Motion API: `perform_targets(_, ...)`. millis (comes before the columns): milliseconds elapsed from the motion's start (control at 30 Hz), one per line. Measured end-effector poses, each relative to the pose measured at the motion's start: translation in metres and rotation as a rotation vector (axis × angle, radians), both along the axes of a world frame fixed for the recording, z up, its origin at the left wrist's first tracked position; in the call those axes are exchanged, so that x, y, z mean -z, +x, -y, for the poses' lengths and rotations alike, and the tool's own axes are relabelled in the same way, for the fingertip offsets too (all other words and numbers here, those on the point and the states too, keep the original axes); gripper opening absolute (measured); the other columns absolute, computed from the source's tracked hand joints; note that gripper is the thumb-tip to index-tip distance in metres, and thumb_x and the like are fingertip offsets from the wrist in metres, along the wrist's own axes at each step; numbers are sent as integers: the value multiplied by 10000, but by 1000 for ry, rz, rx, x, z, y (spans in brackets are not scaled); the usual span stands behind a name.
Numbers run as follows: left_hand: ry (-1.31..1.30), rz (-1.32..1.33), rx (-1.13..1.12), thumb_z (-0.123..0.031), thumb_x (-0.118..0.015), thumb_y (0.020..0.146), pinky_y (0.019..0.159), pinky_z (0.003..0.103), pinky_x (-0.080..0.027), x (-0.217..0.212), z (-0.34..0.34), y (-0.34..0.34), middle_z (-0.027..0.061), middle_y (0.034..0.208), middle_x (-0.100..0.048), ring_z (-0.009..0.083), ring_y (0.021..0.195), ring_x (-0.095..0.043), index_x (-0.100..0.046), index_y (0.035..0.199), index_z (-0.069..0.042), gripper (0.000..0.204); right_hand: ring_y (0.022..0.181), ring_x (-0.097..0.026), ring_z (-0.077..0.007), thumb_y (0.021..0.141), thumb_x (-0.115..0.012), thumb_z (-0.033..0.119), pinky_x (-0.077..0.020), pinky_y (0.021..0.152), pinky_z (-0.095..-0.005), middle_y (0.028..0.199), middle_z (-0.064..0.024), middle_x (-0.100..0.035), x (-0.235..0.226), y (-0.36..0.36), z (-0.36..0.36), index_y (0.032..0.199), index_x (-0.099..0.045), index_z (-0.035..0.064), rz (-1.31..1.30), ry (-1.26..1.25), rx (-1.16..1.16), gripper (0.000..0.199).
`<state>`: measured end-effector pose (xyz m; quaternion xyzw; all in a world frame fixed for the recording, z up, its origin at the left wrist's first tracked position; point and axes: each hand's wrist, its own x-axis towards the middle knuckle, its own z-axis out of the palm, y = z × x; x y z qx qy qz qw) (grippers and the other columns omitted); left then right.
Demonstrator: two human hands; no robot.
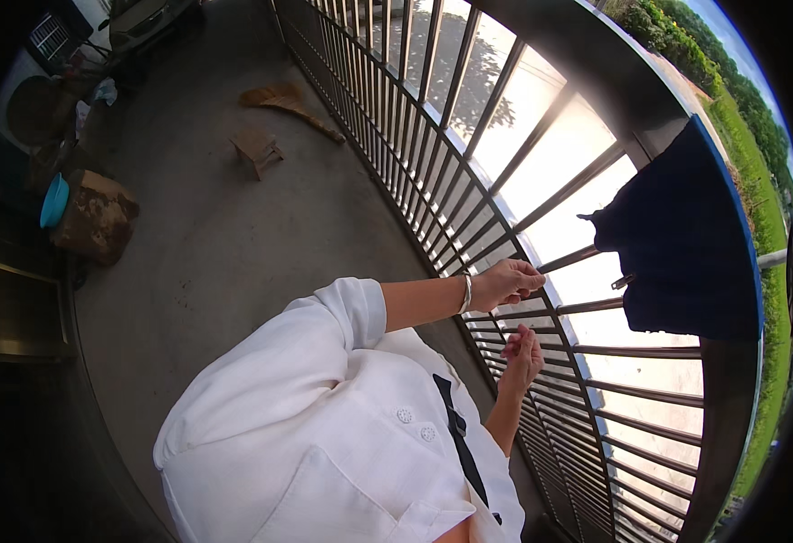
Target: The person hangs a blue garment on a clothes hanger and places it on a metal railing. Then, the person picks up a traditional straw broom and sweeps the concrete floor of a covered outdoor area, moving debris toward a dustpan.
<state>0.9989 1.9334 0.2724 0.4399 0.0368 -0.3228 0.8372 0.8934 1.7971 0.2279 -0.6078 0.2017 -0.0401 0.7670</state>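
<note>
My left hand (511, 284), with a silver bangle (467, 294) at its wrist, is raised before the metal bars. Its fingers are closed in a pinch; whatever is between them, if anything, is too small to make out. Just below it, my right hand (522, 358) also has thumb and fingertips pressed together, and I cannot see anything in them for certain. The two hands are close but apart. A dark navy cloth garment (677, 244) hangs over the top rail to the right, a small zipper pull (623, 282) showing at its edge. Neither hand touches it.
A barred metal gate (587, 353) runs along my right side, with sunlit pavement and greenery beyond. On the concrete floor are a small wooden stool (256, 149) and a broom (288, 101). A brown container (98, 217) with a turquoise basin (54, 201) stands left. A parked vehicle (143, 23) is farther off.
</note>
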Motion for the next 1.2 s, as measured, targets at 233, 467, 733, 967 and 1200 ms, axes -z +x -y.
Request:
perform_targets(233,-63,-141,-419,-216,-621,806,520,208,-368,131,-81,-51,-51,663,-494,46,586,-456,-525,775,-127,135,479,-473,-66,851,-568,218,-365,392,-191,622,-15,-552,79,-53,1,855,-601,32,-349,24,-327,189)
perform_targets(467,136,-297,-601,-245,-649,795,554,196,-385,110,-160,-136,-69,714,-523,28,623,-469,-550,863,-137,161,476,-461,-62,854,-567,235,-348,392,-198,609,-7,-539,87,2,-57,851,-607,34,-299,-90,-732,205)
perform_targets(733,49,-419,-730,-248,-657,791,562,196,-396,151,-228,-151,-74,744,-523,29,635,-475,-549,889,-141,180,487,-441,-56,857,-569,229,-353,426,-195,619,-3,-537,62,52,-189,906,-619,11,-157,-66,-928,229)
perform_targets(967,94,-448,-816,-254,-651,791,556,196,-392,150,-311,-128,-67,722,-515,34,645,-472,-554,863,-144,163,494,-473,-78,858,-559,212,-389,444,-213,635,-12,-548,80,65,-287,922,-607,-8,-255,-98,-1135,235)
perform_targets(1200,169,-334,-1011,-292,-651,785,448,192,-338,189,-396,-125,-55,684,-495,36,524,-421,-552,874,-124,215,488,-462,-74,857,-556,202,-369,437,-207,667,-27,-559,116,124,-387,933,-597,-27,69,-189,-1325,244)
